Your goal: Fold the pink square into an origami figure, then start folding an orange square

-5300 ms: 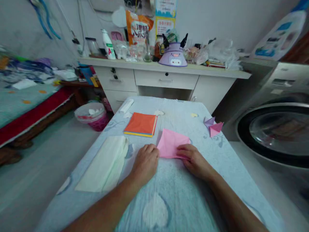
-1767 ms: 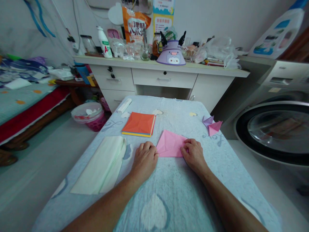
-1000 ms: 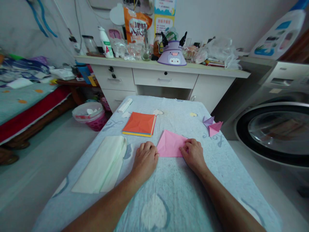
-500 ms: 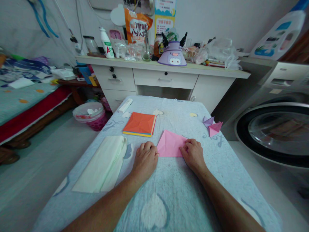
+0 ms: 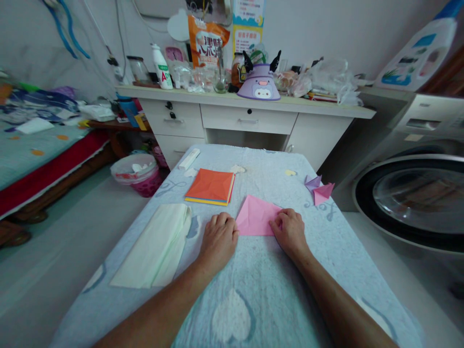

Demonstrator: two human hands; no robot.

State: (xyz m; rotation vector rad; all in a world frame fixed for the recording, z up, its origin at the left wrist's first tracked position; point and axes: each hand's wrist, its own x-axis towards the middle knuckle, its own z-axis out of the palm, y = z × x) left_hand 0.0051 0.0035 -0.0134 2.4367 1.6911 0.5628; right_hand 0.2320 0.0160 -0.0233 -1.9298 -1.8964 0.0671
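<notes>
A folded sheet of pink origami paper [image 5: 255,217] lies on the cloth-covered table in front of me. My left hand [image 5: 220,234] has its curled fingers closed on the paper's lower left corner. At the right edge, my right hand [image 5: 290,229] pinches the paper between thumb and fingers. Beyond my left hand rests a stack of square coloured paper [image 5: 210,186], orange on top. Two small folded paper pieces, one purple [image 5: 312,182] and one pink [image 5: 322,193], sit near the table's right edge.
A folded pale green cloth or bag [image 5: 155,246] lies left of my left forearm. A narrow white object [image 5: 189,158] is at the table's far left corner. Behind stands a white desk [image 5: 250,118] with bottles and bags; a washing machine [image 5: 416,145] is at right, a pink bin [image 5: 145,181] at left.
</notes>
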